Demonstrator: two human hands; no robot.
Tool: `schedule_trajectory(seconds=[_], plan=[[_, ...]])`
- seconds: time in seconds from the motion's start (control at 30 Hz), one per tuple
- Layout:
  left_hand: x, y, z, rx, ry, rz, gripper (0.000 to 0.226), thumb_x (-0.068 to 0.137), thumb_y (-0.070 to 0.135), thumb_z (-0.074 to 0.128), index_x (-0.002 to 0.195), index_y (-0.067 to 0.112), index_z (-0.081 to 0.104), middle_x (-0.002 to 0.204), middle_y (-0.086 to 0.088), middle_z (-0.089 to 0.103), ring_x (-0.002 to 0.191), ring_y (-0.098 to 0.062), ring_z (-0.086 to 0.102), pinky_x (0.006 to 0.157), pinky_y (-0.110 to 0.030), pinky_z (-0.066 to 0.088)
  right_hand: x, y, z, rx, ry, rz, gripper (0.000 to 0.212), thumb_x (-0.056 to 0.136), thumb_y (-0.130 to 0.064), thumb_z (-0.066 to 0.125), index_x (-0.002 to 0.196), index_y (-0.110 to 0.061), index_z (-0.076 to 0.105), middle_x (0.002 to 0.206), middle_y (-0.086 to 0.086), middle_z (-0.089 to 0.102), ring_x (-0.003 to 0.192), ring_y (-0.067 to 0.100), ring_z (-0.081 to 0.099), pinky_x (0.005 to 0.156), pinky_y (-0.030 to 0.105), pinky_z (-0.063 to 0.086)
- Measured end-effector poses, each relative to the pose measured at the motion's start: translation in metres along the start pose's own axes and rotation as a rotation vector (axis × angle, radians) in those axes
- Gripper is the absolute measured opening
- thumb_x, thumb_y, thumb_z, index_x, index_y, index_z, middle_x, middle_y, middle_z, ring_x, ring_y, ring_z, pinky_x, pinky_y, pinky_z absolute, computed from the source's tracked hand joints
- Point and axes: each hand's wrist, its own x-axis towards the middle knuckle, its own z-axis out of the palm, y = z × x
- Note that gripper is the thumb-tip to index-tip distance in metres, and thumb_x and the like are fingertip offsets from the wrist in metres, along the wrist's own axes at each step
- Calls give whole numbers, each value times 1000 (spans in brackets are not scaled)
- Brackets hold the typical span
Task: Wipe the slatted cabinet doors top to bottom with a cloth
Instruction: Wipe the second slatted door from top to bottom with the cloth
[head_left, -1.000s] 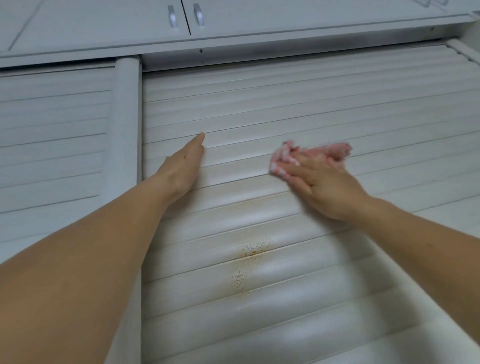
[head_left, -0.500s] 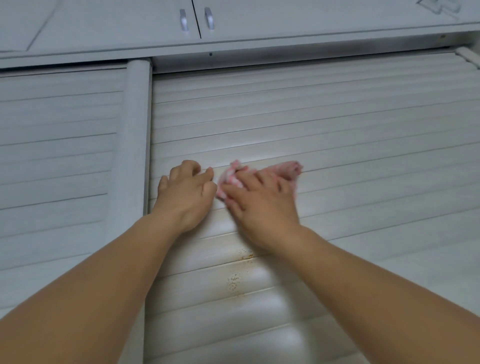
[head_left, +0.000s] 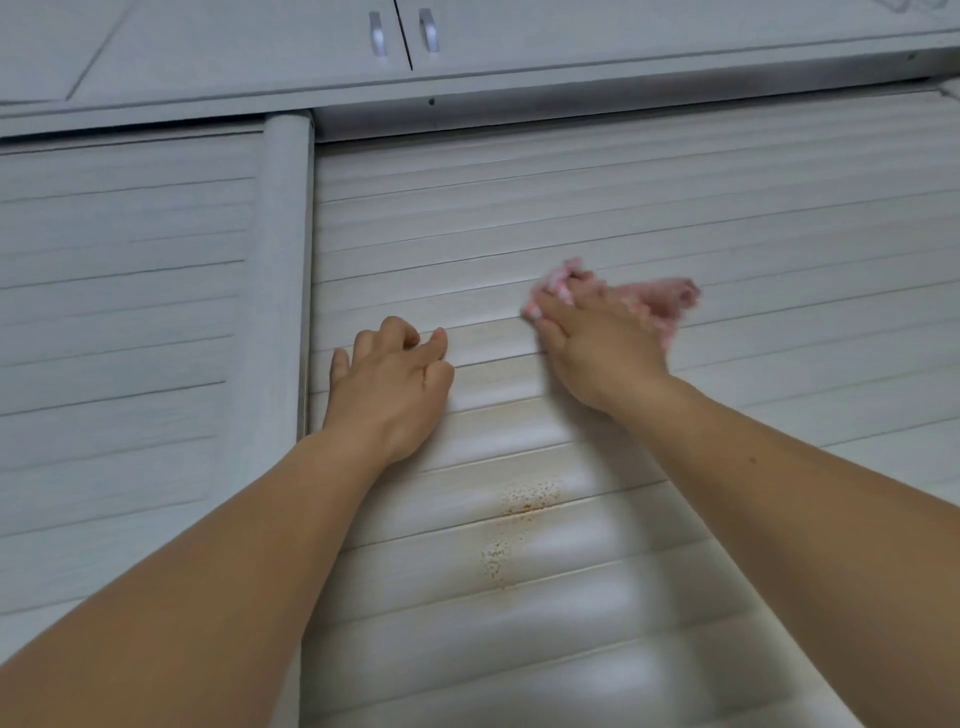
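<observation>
The right slatted door (head_left: 675, 197) fills most of the view, with the left slatted door (head_left: 130, 312) beside it. My right hand (head_left: 597, 348) holds a bunched pink cloth (head_left: 672, 296) against a slat at mid-height of the view; the hand is blurred with motion. The cloth sticks out past my fingertips and to the right of my hand. My left hand (head_left: 389, 384) rests on the same door near its left edge, fingers loosely bent, holding nothing. Brown speckled stains (head_left: 524, 501) mark the slats below my hands.
A rounded vertical post (head_left: 283, 260) separates the two doors. Above them runs a ledge with upper cabinets and two metal handles (head_left: 402, 34). A glare patch lies on the lower slats.
My right hand has swept the cloth rightward, away from my left hand. My left hand went from flat to bent fingers and stays near the door's left edge.
</observation>
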Motion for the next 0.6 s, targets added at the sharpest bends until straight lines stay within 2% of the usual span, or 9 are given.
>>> schedule_trajectory(seconds=[0.1,0.2,0.3,0.4,0.47,0.6], plan=[[0,3,-4,-108,32,-26,41,101,33,22,125,26,54,126,1,43,118,-20,33,110,-45,19,-9,-30,12,37,-68,-196,41,102,-46,22,142,-44,31,158,-9,11,146,21,4,113,51,-1],[-1,1,-11,-196,5,-25,51,97,38,17,118,20,60,125,-4,47,119,-23,36,109,-43,22,-32,-38,19,33,-102,-333,41,102,-43,23,142,-47,29,158,-15,11,146,14,1,113,45,-4],[-2,-3,-17,-250,-16,-26,65,83,44,13,124,19,57,131,-10,48,125,-27,39,109,-43,25,-50,-38,18,25,-165,-439,43,100,-48,17,141,-49,31,157,-19,11,146,10,2,114,44,-2],[-6,-5,-18,-318,-33,-55,48,100,35,18,136,18,46,141,-7,43,131,-23,36,113,-42,21,-64,-34,16,25,-196,-487,60,88,-56,4,141,-48,32,156,-20,12,146,12,4,115,47,1],[-10,-5,-17,-324,-49,-54,45,102,31,18,136,17,46,143,-6,42,132,-22,36,114,-41,20,-76,-31,17,32,-165,-533,66,85,-57,0,140,-47,35,155,-19,17,146,15,10,113,51,6],[-19,-4,-18,-279,-137,-38,46,103,29,16,144,20,35,154,3,25,142,-11,17,118,-38,6,-91,-22,20,45,-131,-558,57,91,-50,13,135,-40,48,151,-14,34,142,22,27,108,56,20]])
